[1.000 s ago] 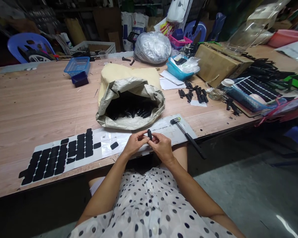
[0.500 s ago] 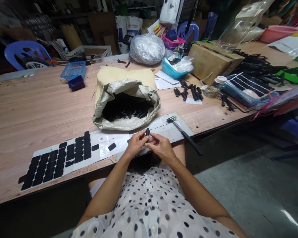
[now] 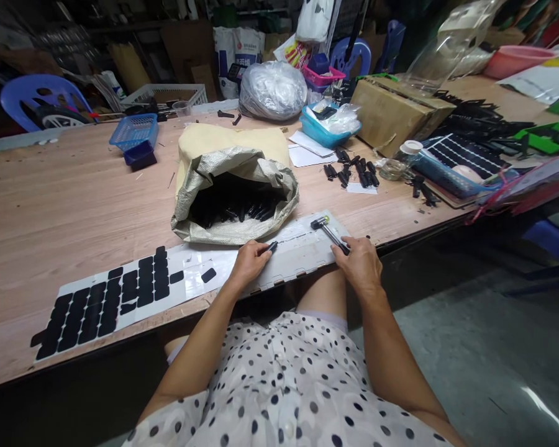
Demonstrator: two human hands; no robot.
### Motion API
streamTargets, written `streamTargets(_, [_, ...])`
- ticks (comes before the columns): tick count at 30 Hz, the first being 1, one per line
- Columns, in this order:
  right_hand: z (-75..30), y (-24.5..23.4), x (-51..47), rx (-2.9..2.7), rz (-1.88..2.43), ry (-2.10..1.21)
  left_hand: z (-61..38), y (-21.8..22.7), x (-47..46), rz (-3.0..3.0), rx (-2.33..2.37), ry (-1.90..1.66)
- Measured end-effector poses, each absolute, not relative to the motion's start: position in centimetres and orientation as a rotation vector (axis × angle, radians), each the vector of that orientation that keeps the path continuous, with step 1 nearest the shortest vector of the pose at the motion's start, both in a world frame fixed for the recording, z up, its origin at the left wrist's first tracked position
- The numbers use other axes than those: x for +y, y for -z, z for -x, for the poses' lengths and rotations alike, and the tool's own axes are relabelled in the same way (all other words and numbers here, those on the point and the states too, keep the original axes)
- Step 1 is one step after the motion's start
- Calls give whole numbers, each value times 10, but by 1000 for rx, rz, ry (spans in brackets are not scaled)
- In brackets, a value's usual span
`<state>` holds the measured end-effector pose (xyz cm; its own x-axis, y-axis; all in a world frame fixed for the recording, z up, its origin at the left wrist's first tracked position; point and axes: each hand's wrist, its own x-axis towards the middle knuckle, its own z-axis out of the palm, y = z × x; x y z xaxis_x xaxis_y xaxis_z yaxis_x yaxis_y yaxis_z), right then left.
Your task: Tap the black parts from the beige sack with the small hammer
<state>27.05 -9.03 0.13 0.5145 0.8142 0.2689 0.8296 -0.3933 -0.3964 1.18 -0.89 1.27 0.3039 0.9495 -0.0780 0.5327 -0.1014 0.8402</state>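
My left hand (image 3: 250, 263) pinches a small black plastic part (image 3: 272, 246) and holds it down on the white backing sheet (image 3: 302, 248) at the table's near edge. My right hand (image 3: 361, 264) is closed round the handle of a small black hammer (image 3: 328, 231) that lies on the same sheet, head pointing away from me. Just beyond my hands an open woven sack (image 3: 235, 192) holds many black parts. To the left, a sheet of black adhesive pads (image 3: 107, 298) lies flat.
A loose group of black parts (image 3: 351, 171) lies right of the sack. Blue baskets (image 3: 135, 131), a cardboard box (image 3: 398, 112), a clear plastic bag (image 3: 272, 90) and black comb-like strips (image 3: 470, 155) crowd the far and right side of the wooden table (image 3: 51, 198).
My hands were together holding the small black part. Now the right hand has moved right onto the hammer handle, and the left has lowered the part onto the sheet.
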Motion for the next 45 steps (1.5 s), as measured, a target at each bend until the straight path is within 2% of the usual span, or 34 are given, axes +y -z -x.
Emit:
streamTargets(12, [-275,10,-87,-1362,2368,48,-10,-13,-6,-1716,1263,-575])
streamTargets(25, [-269,8,-97,-1226,2026,-292,-12,-12,-9,-1896,1336,-571])
streamTargets(32, [-256,-5,-101,-1136,1919,-564,-11,-12,-9,-1641,1296,-616])
streamTargets(45, [-242,3,-105,-1033,1833,-774,-10,-14,-17,-1326,1195,-565])
